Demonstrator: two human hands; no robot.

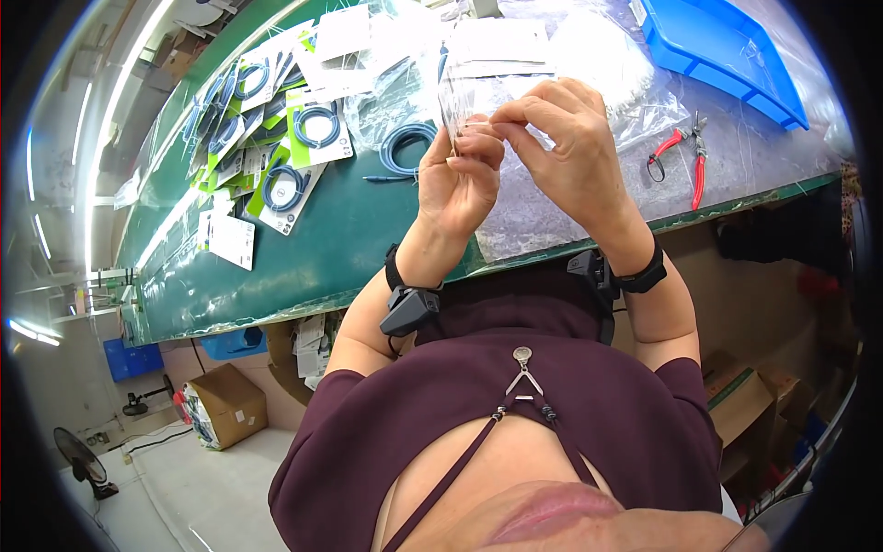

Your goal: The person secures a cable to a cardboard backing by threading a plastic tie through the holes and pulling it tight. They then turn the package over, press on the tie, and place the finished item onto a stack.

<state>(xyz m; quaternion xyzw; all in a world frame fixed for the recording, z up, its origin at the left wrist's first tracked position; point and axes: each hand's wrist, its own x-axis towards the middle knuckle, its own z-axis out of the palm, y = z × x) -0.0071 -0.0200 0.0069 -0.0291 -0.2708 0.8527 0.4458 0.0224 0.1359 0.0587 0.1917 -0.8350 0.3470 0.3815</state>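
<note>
My left hand (463, 184) is closed, its fingers curled and pinched upward over the table. A thin see-through piece (454, 101) rises from those fingers; its kind is too faint to tell. My right hand (572, 138) pinches with thumb and forefinger right beside the left fingertips. Something small and pale runs between the two pinches, too small to name. Just left of my left hand, a coiled blue cable (387, 152) lies on the green tabletop (368, 239), its plug end pointing left.
Packaged blue cables on cards (317, 127) are heaped at the left. Red-handled cutting pliers (699, 175) lie at the right, near a blue plastic tray (727, 64). Clear bags (372, 115) and a stack of white cards (497, 46) sit beyond my hands.
</note>
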